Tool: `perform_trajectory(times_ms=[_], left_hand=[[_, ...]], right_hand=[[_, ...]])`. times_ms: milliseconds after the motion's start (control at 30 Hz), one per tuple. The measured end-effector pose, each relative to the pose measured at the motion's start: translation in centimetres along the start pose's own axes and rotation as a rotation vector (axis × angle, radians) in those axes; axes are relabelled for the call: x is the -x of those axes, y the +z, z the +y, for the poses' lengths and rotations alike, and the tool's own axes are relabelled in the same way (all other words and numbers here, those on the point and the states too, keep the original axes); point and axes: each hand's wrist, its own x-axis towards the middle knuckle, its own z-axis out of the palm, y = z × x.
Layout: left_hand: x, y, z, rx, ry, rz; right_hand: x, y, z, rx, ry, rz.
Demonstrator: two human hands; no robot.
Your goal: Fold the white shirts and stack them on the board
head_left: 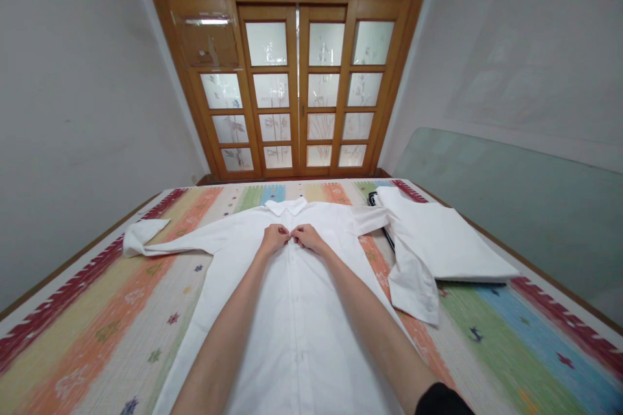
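A white long-sleeved shirt (pixel 263 311) lies spread front side up, its collar (pixel 286 206) at the far end and its button front running toward me. My left hand (pixel 276 237) and my right hand (pixel 306 237) meet on the button front a little below the collar. Both hands are closed in a pinch on the front edges of the shirt. Any button between the fingertips is too small to make out. The left sleeve in view (pixel 146 233) stretches out with its cuff folded over. The other sleeve (pixel 413 279) bends back toward me.
Folded white garments (pixel 452 240) with dark edges beneath lie to the right, next to the bent sleeve. Everything rests on a striped, patterned cloth (pixel 121 298). Beyond it stand wooden doors with glass panes (pixel 298 91). A pale glass panel (pixel 511 188) leans along the right wall.
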Motion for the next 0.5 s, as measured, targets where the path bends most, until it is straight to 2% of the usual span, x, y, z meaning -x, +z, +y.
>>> perform_trajectory(times_ms=[500], left_hand=[[-0.10,0.18,-0.57,-0.022,-0.023,0.014]], right_hand=[[0.20,0.13,0.17,0.031,-0.023,0.068]])
